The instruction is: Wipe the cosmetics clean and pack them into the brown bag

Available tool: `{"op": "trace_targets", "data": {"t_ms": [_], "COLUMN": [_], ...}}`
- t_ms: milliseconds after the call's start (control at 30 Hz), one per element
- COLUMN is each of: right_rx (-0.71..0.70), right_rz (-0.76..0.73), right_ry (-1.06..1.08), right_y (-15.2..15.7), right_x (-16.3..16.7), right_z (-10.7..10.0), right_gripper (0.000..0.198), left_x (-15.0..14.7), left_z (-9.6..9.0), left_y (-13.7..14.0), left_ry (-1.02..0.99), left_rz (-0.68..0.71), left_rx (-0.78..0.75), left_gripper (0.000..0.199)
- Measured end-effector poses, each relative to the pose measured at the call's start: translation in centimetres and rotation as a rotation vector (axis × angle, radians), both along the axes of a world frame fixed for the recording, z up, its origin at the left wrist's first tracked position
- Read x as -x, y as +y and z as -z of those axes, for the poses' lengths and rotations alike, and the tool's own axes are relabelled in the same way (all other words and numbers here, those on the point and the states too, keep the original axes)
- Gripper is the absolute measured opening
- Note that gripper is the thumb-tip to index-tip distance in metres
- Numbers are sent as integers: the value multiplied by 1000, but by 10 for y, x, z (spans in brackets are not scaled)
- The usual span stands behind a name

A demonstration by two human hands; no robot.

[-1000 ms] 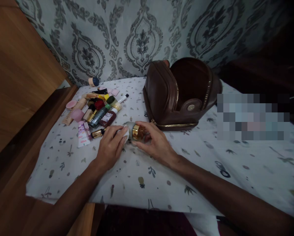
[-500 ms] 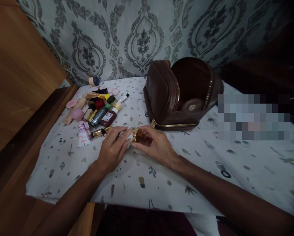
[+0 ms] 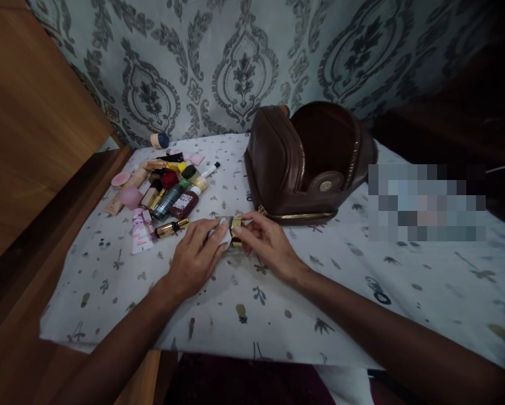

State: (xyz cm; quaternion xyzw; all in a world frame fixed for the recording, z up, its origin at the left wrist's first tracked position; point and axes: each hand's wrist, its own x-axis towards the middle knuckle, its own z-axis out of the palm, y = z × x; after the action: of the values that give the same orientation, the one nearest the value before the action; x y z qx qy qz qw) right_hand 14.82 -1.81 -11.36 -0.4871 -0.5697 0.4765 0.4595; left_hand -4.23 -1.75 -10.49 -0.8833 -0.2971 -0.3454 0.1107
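grip: both hands close on one small jar [image 3: 234, 230] with a gold band, held just above the cloth [image 3: 277, 292] in front of the bag.
left hand [image 3: 195, 254]: fingers curl over the jar's pale end, with a white wipe [image 3: 220, 236] pressed against it.
right hand [image 3: 269, 243]: fingertips pinch the gold end.
direction: the jar lies on its side, long axis running left to right, gold end to the right.
hidden: most of the jar sits under the fingers; its shape is hard to make out.
writing: no label on the jar can be read; print on the pink tube [image 3: 140, 232] is too small.
around: brown bag [image 3: 307, 163] stands unzipped just behind; pile of cosmetics [image 3: 168, 185] to the left.
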Motion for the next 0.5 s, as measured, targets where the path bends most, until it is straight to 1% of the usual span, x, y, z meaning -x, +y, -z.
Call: {"op": "trace_targets", "data": {"t_ms": [67, 133, 200, 267, 333, 367, 500], "right_rx": [70, 109, 119, 80, -13, -61, -210], "right_rz": [-25, -45, -71, -106, -161, -194, -312], "right_ry": [95, 157, 171, 152, 107, 83, 60], "right_y": [0, -1, -2, -4, -6, -7, -9], "right_x": [1, 2, 3, 4, 5, 4, 1], "right_z": [-2, -4, -4, -3, -3, -3, -6], "right_gripper": [44, 43, 40, 36, 31, 29, 34], "left_x": [1, 4, 7, 9, 10, 10, 10], "left_z": [0, 0, -1, -2, -6, -9, -18], "left_y": [1, 2, 3, 4, 4, 5, 7], "left_ry": [-9, -49, -101, -150, -204, -238, -474], "left_rz": [-20, -51, -69, -61, -22, 3, 56], "left_rx": [-2, 28, 90, 186, 344, 453, 1020], "left_gripper": [47, 42, 36, 32, 32, 34, 43]}}
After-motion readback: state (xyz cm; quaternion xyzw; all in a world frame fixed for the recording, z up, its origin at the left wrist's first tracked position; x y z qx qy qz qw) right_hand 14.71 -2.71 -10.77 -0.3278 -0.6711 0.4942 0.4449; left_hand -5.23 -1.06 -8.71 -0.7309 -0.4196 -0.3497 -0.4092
